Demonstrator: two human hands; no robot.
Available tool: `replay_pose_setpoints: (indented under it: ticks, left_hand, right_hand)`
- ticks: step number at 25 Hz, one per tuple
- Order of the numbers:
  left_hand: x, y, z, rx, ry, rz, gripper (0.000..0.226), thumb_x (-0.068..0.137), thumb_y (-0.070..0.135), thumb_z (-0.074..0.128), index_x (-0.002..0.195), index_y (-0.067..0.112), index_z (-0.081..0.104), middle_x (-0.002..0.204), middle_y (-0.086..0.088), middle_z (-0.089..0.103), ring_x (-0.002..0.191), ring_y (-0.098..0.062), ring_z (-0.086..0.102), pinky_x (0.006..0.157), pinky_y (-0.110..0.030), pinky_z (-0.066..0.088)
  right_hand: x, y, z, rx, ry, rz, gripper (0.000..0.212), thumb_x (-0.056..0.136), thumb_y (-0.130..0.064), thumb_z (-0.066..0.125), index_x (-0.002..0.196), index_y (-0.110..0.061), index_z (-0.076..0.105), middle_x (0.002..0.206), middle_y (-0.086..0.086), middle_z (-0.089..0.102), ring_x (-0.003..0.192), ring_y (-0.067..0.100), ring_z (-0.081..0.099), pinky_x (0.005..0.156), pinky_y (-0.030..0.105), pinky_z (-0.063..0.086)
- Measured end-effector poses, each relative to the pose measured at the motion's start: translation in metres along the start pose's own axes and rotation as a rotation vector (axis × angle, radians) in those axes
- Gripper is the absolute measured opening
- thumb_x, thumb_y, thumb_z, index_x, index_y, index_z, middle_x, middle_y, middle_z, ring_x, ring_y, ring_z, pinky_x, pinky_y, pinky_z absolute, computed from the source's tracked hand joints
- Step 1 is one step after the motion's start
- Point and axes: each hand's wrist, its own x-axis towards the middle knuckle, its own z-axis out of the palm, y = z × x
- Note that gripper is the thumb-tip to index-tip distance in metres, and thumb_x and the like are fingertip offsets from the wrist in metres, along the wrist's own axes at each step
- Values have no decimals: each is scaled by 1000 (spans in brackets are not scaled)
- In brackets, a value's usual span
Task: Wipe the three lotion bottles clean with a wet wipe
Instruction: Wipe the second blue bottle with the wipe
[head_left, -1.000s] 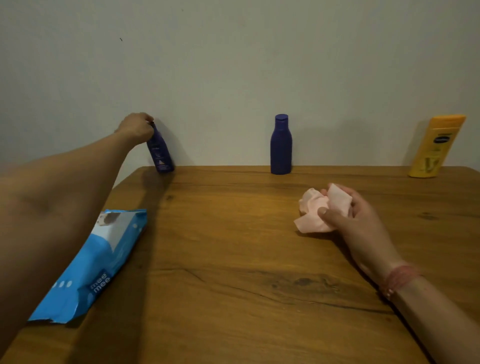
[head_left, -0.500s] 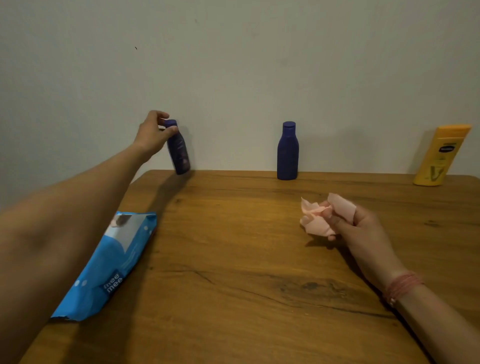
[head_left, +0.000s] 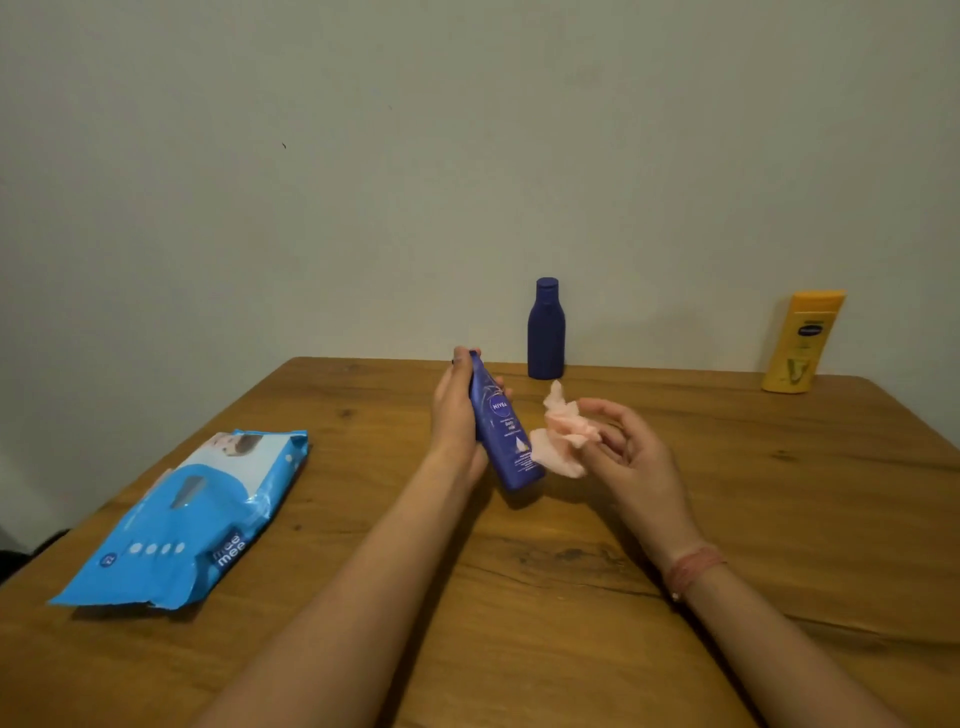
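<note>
My left hand (head_left: 456, 415) grips a slim dark-blue Nivea lotion bottle (head_left: 506, 436), tilted with its cap up and away, above the middle of the wooden table (head_left: 571, 597). My right hand (head_left: 626, 447) pinches a crumpled pale-pink wet wipe (head_left: 563, 436), which touches the bottle's lower right side. A second, rounder dark-blue bottle (head_left: 545, 330) stands upright at the table's far edge by the wall. A yellow lotion bottle (head_left: 800, 343) stands at the far right, also against the wall.
A blue pack of wet wipes (head_left: 187, 525) lies on the left side of the table, near its left edge. A plain wall rises right behind the table's far edge.
My left hand has lifted the slim blue bottle from the far left corner and brought it to the table's middle. My right hand has moved the wipe up against the bottle.
</note>
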Motion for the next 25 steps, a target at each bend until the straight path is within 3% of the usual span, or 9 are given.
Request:
replay_pose_setpoints:
  ticks: [3,5,8,10,15,20,23,25]
  left_hand:
    - [1,-15,0,-113,6,-69,51,88,56,63,117,14,60,75,-7,64,66,-19,64,70,-36,57]
    - [0,-18,2,-194,-20,-121,41,91,53,60,110,17,63,70,-5,62,59,-17,62,61,-31,54]
    - [-2,-23,4,-213,-79,-113,39,97,49,55,114,14,61,65,-2,63,58,-14,62,66,-30,54]
    - [-2,-27,4,-190,-99,-127,41,98,48,53,117,13,60,66,0,65,60,-13,63,68,-30,55]
    - [2,-22,2,-230,-49,-143,38,97,49,54,106,13,62,63,1,65,55,-13,61,65,-29,51]
    - [-2,-23,5,-255,-47,-183,35,101,44,45,102,13,61,71,-3,61,59,-15,57,63,-29,50]
    - [-6,-23,8,-126,-22,-232,35,99,45,49,94,13,63,73,-5,61,58,-15,57,58,-29,50]
    - [-4,-23,7,-99,-7,-171,30,101,42,48,102,18,65,87,-5,62,69,-15,58,61,-29,49]
  right_hand:
    - [-12,0,17,-353,-169,-306,29,84,-5,69,107,-22,72,111,-14,67,108,-1,61,92,20,50]
    - [-11,7,22,-507,-199,-411,25,82,-4,71,102,-19,75,111,-9,64,107,1,58,91,16,47]
    - [3,12,5,-519,-41,-273,25,84,-10,71,102,-27,73,100,-12,63,95,0,58,83,18,49]
    - [4,12,-1,-527,-44,-174,24,86,-16,70,104,-31,69,96,-22,62,93,-5,58,77,17,50]
    - [-12,2,26,-632,-299,-440,22,86,-25,65,107,-21,70,107,-11,65,102,1,58,90,15,47]
    - [-3,9,3,-608,-70,-225,29,88,-18,66,111,-35,63,108,-19,58,101,-8,56,89,11,47]
    - [-9,4,13,-631,-163,-325,29,88,-20,61,115,-31,63,114,-17,60,106,-11,54,94,10,45]
    - [-13,1,21,-661,-254,-450,28,89,-20,60,116,-24,67,118,-8,63,112,-2,54,98,14,43]
